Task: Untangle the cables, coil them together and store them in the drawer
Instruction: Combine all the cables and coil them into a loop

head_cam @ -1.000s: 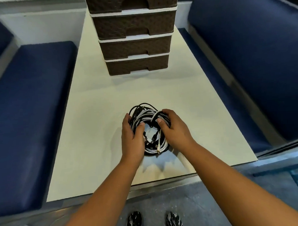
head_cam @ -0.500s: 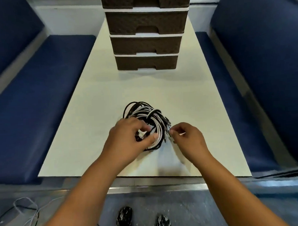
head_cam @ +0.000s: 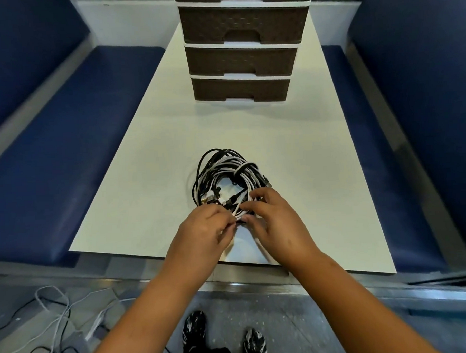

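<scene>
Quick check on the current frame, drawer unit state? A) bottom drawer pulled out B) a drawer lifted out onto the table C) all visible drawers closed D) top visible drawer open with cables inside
C: every visible front of the drawer unit sits flush, while the cable bundle lies on the table with the left hand and right hand at its near edge.

— What are you working on there?
— Your table [head_cam: 151,164] has a smooth, matt off-white top. The drawer unit [head_cam: 244,55] looks like brown woven-pattern plastic with glossy white frames.
— And the cables [head_cam: 227,174]?
— Black and white, some look braided. The benches [head_cam: 72,124] wear matt blue upholstery.
</scene>
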The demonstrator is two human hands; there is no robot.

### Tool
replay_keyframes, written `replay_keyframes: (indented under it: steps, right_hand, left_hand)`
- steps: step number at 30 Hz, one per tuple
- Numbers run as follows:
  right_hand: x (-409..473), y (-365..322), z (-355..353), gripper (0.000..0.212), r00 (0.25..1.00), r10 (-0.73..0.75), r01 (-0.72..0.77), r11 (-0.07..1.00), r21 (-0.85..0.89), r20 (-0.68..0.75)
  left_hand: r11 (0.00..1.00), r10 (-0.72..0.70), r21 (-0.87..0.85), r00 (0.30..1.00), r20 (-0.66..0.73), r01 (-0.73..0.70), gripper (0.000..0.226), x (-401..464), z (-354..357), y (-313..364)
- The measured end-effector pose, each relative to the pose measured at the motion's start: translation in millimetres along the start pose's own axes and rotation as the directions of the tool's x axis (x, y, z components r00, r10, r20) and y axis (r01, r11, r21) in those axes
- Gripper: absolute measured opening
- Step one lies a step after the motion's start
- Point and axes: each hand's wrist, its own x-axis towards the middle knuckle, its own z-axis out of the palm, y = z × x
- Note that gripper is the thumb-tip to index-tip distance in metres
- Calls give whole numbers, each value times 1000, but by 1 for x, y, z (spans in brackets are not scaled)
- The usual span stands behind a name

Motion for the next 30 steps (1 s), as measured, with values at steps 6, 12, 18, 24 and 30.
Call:
replay_keyframes:
  steps: [6,12,18,24,30]
  right_hand:
    - [0,-1,2,23,1000,14,-13,998,65,-12]
    - [26,26,-22,8,912,318,-254,933,254,-259]
    - [44,30,-12,21,924,359,-355,933,55,-133]
    - [32,31,-9,26,921,363,-363,931,27,-145]
    - [32,36,-18,37,924,342,-340,939,43,-169]
  left_hand:
    - [999,0,-41,1000,-8,0,10,-1,-3,-6]
    - [985,78,154,997,5,-78,41,35,-6,6]
    - [973,11,226,980,200,-57,45,50,31,17]
    - [990,60,122,993,105,-72,34,49,49,5]
    - [994,69,80,994,89,-76,37,51,51,2]
